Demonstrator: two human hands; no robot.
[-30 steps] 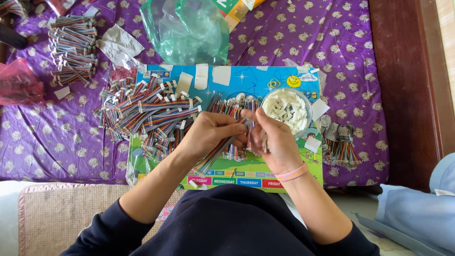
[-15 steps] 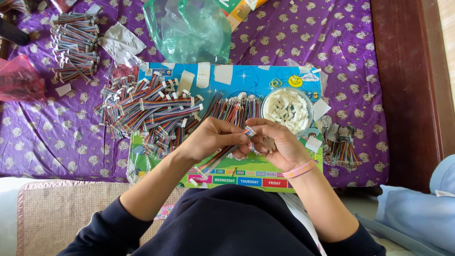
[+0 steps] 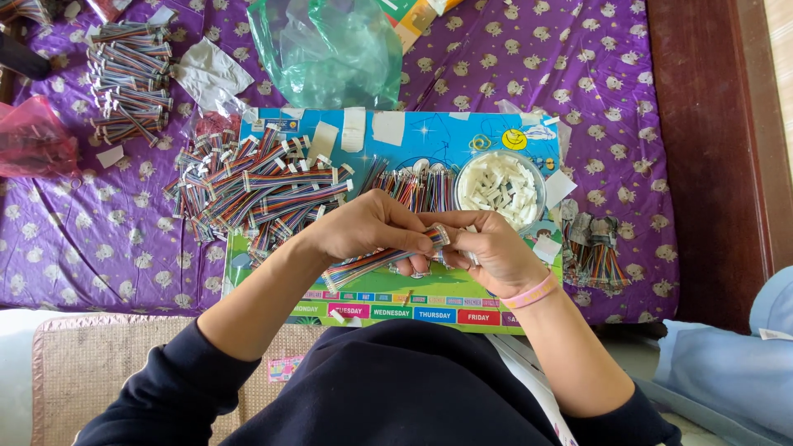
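The left hand (image 3: 372,227) and the right hand (image 3: 487,248) meet above the lower middle of a colourful board (image 3: 429,136) that lies on a purple patterned cloth (image 3: 611,74). The left hand is closed around a multicoloured ribbon cable (image 3: 368,266), pinching it near its upper end. The cable runs down and to the left from the fingers and passes over the board. The right hand is closed on the cable's white end connector (image 3: 439,236), with the fingertips of both hands touching there.

Just behind the hands, a row of loose cables (image 3: 417,186) lies on the board. A large pile of finished cables (image 3: 264,186) covers the left part of the board and spills onto the cloth. A round clear bowl of small white connectors (image 3: 500,186) stands on the right part of the board, near the right hand. A smaller bunch of cables (image 3: 599,252) lies on the cloth just beside the board's right edge.

A further stack of cables (image 3: 124,78) lies at the far left. A green plastic bag (image 3: 330,45) lies beyond the board. A pink band (image 3: 531,293) sits on the right wrist.
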